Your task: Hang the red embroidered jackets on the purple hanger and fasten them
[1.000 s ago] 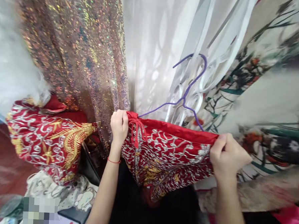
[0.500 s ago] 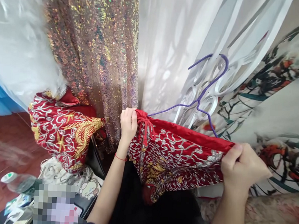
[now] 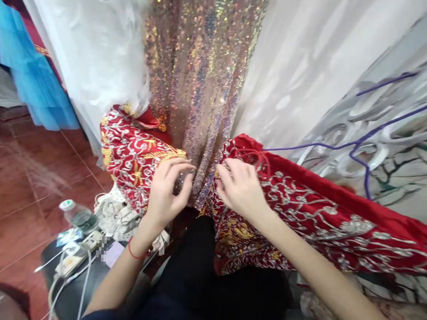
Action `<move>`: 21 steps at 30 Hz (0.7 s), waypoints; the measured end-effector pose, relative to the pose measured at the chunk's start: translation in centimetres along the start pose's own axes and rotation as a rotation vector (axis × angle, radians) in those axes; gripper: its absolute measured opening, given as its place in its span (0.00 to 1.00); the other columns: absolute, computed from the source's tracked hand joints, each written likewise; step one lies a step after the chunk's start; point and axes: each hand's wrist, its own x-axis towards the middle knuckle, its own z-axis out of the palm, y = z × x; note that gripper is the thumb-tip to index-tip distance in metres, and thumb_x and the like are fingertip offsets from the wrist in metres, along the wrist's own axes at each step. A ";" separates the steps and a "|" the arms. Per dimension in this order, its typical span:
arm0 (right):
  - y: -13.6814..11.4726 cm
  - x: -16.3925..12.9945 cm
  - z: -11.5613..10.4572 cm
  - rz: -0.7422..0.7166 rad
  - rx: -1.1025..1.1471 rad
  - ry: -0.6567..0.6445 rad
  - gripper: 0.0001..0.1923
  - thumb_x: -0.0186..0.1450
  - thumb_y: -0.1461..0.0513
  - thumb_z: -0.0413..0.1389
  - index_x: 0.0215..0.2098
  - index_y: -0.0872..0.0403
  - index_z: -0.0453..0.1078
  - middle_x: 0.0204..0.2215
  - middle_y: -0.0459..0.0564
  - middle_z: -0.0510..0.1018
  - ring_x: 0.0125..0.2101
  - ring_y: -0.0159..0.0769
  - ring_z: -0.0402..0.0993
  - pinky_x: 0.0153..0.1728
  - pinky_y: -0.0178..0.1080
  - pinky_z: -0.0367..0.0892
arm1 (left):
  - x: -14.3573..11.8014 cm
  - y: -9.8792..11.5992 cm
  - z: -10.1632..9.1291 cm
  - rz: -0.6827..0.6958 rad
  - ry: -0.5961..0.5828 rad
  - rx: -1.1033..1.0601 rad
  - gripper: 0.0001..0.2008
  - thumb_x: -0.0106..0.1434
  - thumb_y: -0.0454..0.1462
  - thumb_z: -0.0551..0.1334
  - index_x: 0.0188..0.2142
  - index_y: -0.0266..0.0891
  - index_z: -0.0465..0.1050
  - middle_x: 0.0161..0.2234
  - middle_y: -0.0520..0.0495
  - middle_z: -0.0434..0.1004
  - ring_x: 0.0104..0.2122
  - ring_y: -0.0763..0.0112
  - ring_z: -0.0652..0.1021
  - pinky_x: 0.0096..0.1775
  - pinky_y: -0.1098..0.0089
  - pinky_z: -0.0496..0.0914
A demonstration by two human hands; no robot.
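My left hand (image 3: 165, 191) is at the lower edge of a hanging gold sequined fabric (image 3: 203, 83), its fingers apart and curved, the tips touching the hem. My right hand (image 3: 239, 187) lies palm down on the left end of a red garment with silver and gold embroidery (image 3: 314, 218), its fingertips against the same sequined hem. That garment hangs from a purple wire hanger (image 3: 368, 139). A second red embroidered garment (image 3: 128, 150) is just left of my left hand. Neither hand visibly grips anything.
White sheer fabric (image 3: 97, 53) and a blue tulle dress (image 3: 35, 79) hang at the left, and white cloth (image 3: 311, 65) hangs behind the hanger. A plastic bottle (image 3: 76, 215), a power strip (image 3: 75, 258) with cables and lace cloth (image 3: 117, 217) lie low left. The floor is red tile (image 3: 15, 183).
Both hands let go of the red garment's top edge and came together at the sequined hem. The view swung left, so the red garment and hanger now sit further right.
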 end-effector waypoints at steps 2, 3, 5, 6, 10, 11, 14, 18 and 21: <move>-3.7 2.1 2.7 -0.192 0.057 -0.036 0.26 0.67 0.66 0.51 0.63 0.56 0.61 0.59 0.66 0.71 0.59 0.53 0.65 0.54 0.55 0.63 | -0.1 -2.8 -3.1 -0.061 0.066 0.097 0.07 0.69 0.37 0.57 0.45 0.42 0.71 0.46 0.42 0.76 0.51 0.61 0.75 0.56 0.56 0.69; -5.3 2.9 3.6 -0.281 0.083 -0.037 0.30 0.67 0.67 0.52 0.66 0.53 0.57 0.62 0.65 0.68 0.62 0.53 0.62 0.57 0.57 0.61 | -0.3 -4.5 -4.4 -0.108 0.082 0.138 0.08 0.68 0.38 0.57 0.45 0.41 0.70 0.47 0.42 0.76 0.51 0.61 0.75 0.55 0.56 0.69; -8.1 4.3 4.7 -0.406 0.124 -0.035 0.37 0.65 0.70 0.53 0.70 0.49 0.50 0.67 0.61 0.63 0.66 0.49 0.56 0.60 0.59 0.59 | -1.3 -8.5 -6.6 -0.227 0.102 0.189 0.10 0.67 0.38 0.57 0.47 0.40 0.69 0.47 0.40 0.75 0.50 0.61 0.75 0.54 0.57 0.70; -9.1 5.0 5.0 -0.441 0.141 -0.043 0.38 0.64 0.71 0.53 0.70 0.48 0.49 0.68 0.59 0.61 0.67 0.48 0.54 0.61 0.59 0.58 | -2.0 -10.4 -7.4 -0.282 0.107 0.205 0.11 0.66 0.38 0.58 0.47 0.39 0.68 0.47 0.40 0.74 0.49 0.60 0.75 0.54 0.56 0.70; -11.2 7.4 5.8 -0.442 0.243 -0.123 0.28 0.64 0.73 0.51 0.61 0.49 0.62 0.66 0.54 0.64 0.67 0.45 0.55 0.62 0.60 0.58 | -4.1 -16.4 -10.1 -0.342 -0.037 0.238 0.21 0.57 0.31 0.58 0.52 0.36 0.66 0.49 0.35 0.72 0.52 0.54 0.73 0.56 0.51 0.68; -11.5 8.0 6.0 -0.428 0.275 -0.148 0.24 0.65 0.73 0.50 0.56 0.49 0.66 0.64 0.52 0.67 0.65 0.44 0.58 0.62 0.61 0.58 | -4.3 -17.2 -10.6 -0.315 -0.076 0.251 0.25 0.55 0.29 0.58 0.53 0.36 0.65 0.50 0.35 0.72 0.53 0.52 0.72 0.58 0.49 0.66; -12.2 9.1 6.5 -0.333 0.337 -0.197 0.16 0.68 0.71 0.47 0.44 0.48 0.72 0.48 0.49 0.78 0.53 0.42 0.70 0.58 0.57 0.61 | -4.3 -18.3 -12.0 -0.201 -0.159 0.269 0.34 0.53 0.29 0.61 0.61 0.34 0.60 0.59 0.30 0.65 0.62 0.45 0.65 0.64 0.44 0.57; -12.8 10.0 5.1 -0.090 0.359 -0.103 0.13 0.66 0.69 0.49 0.45 0.53 0.70 0.36 0.51 0.77 0.42 0.41 0.72 0.51 0.53 0.64 | -4.9 -18.1 -13.3 -0.164 -0.222 0.175 0.42 0.55 0.37 0.68 0.66 0.34 0.53 0.67 0.27 0.52 0.68 0.40 0.56 0.67 0.44 0.51; -12.8 10.8 2.8 0.044 0.369 -0.055 0.09 0.66 0.67 0.50 0.43 0.56 0.68 0.36 0.51 0.75 0.40 0.41 0.71 0.47 0.50 0.65 | -5.5 -17.3 -14.6 -0.260 -0.275 0.132 0.45 0.54 0.44 0.70 0.65 0.32 0.54 0.67 0.25 0.54 0.68 0.39 0.57 0.66 0.45 0.54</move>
